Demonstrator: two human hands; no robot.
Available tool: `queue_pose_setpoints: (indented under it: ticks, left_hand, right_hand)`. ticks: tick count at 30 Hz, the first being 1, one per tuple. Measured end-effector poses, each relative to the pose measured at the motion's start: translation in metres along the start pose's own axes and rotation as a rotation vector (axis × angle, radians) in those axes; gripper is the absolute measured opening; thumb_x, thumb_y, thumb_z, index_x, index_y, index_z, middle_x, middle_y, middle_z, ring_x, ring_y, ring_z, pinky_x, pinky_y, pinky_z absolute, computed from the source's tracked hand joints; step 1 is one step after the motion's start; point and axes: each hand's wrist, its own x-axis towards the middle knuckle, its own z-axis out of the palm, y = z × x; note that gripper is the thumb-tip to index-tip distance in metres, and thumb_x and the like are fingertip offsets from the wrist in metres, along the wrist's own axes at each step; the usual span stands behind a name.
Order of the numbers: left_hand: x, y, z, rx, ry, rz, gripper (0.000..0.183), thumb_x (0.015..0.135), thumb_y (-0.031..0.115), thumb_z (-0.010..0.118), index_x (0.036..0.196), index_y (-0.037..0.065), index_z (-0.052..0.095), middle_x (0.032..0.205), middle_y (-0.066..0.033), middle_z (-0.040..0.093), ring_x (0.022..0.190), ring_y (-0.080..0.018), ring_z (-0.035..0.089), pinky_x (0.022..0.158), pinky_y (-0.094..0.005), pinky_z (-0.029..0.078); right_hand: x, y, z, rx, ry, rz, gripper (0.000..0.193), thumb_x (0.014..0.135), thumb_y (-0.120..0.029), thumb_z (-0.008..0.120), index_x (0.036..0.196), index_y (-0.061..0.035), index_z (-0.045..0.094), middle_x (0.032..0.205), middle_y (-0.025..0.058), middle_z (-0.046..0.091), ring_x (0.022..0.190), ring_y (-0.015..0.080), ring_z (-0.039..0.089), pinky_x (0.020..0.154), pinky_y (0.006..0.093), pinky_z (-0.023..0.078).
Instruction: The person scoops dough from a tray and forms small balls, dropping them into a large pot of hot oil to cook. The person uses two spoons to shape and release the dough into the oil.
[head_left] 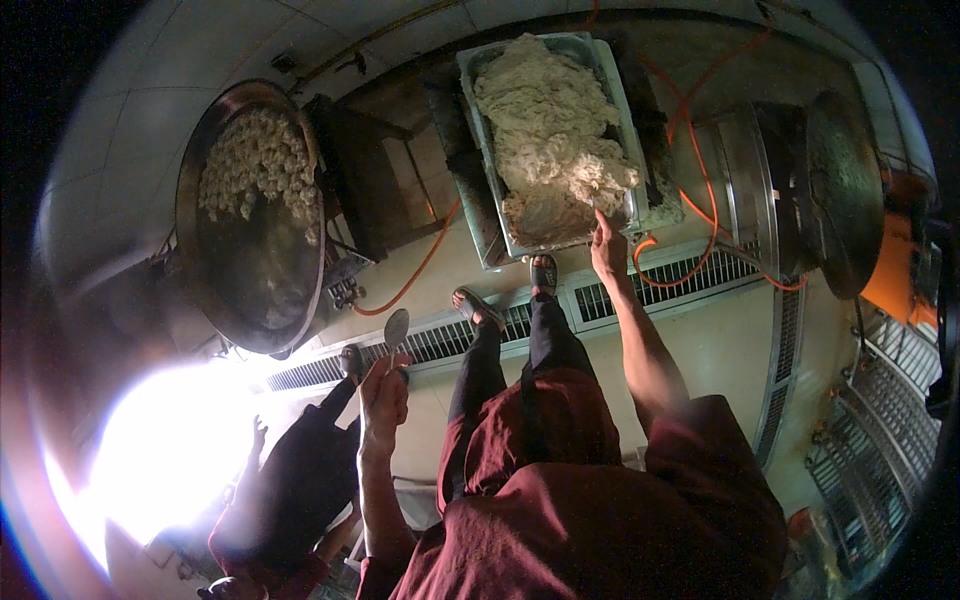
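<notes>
Since the left hand (381, 405) curls around a spoon (397, 328) held off to the side, the right hand (608, 252), apparently left free, reaches toward the pale mixture (550, 120) heaped in the tray (620, 100), whether pinching anything being unclear.

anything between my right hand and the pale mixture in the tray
Nothing visible: the right hand reaches over the near right corner of the tray, close to the pale mixture; whether it touches is unclear. The left hand, holding a spoon, is off to the left, out of the way.
</notes>
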Motion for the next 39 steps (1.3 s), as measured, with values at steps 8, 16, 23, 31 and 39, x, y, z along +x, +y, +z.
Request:
queue_pose_setpoints:
  ticks: [8,16,23,31,39]
  left_hand:
    - [-0.003,-0.002,-0.004,0.288,-0.026,0.244,0.026,0.106,0.022,0.050,0.121,0.009,0.067,0.064,0.0094,0.032,0.049,-0.0002,0.027,0.043,-0.0204,0.021]
    - [-0.006,0.004,-0.016,-0.035,-0.111,0.120,0.028,0.106,0.021,0.049,0.123,0.008,0.065,0.066,0.0101,0.028,0.050,-0.0004,0.023,0.043,-0.0208,0.019]
    - [-0.034,0.062,-0.007,-0.146,-0.361,0.248,0.029,0.107,0.016,0.045,0.127,0.005,0.062,0.069,0.0098,0.029,0.051,-0.0006,0.024,0.042,-0.0205,0.018]
    - [-0.122,0.118,-0.068,-0.710,-0.741,0.007,0.029,0.107,0.011,0.042,0.131,0.004,0.057,0.073,0.0088,0.032,0.050,-0.0001,0.024,0.039,-0.0194,0.016]
    - [-0.130,0.110,-0.145,-0.766,-0.808,-0.027,0.026,0.108,0.012,0.042,0.129,0.005,0.056,0.073,0.0090,0.033,0.050,-0.0004,0.025,0.039,-0.0192,0.016]
  right_hand:
    - [0.013,-0.024,-0.002,-0.033,0.005,0.060,0.041,0.103,-0.015,0.058,0.144,-0.0143,0.059,0.115,0.0222,0.073,0.103,0.0416,0.070,0.085,0.0516,0.055]
    - [-0.045,-0.118,-0.066,0.335,-0.007,-0.145,0.042,0.107,-0.007,0.054,0.146,-0.0187,0.059,0.113,0.0203,0.074,0.087,0.0299,0.071,0.075,0.0428,0.056]
    - [-0.150,-0.265,-0.125,0.749,-0.149,-0.286,0.043,0.114,-0.020,0.042,0.154,-0.0086,0.051,0.075,-0.0065,0.034,0.058,0.0043,0.032,0.052,0.0240,0.031]
    - [-0.227,-0.369,-0.116,0.496,0.163,-0.911,0.043,0.109,-0.002,0.044,0.151,-0.0013,0.053,0.106,0.0101,0.055,0.090,0.0217,0.053,0.082,0.0328,0.047]
    - [-0.253,-0.393,-0.082,0.370,0.276,-0.928,0.043,0.109,-0.002,0.048,0.151,-0.0049,0.056,0.107,0.0091,0.056,0.092,0.0213,0.053,0.082,0.0331,0.047]
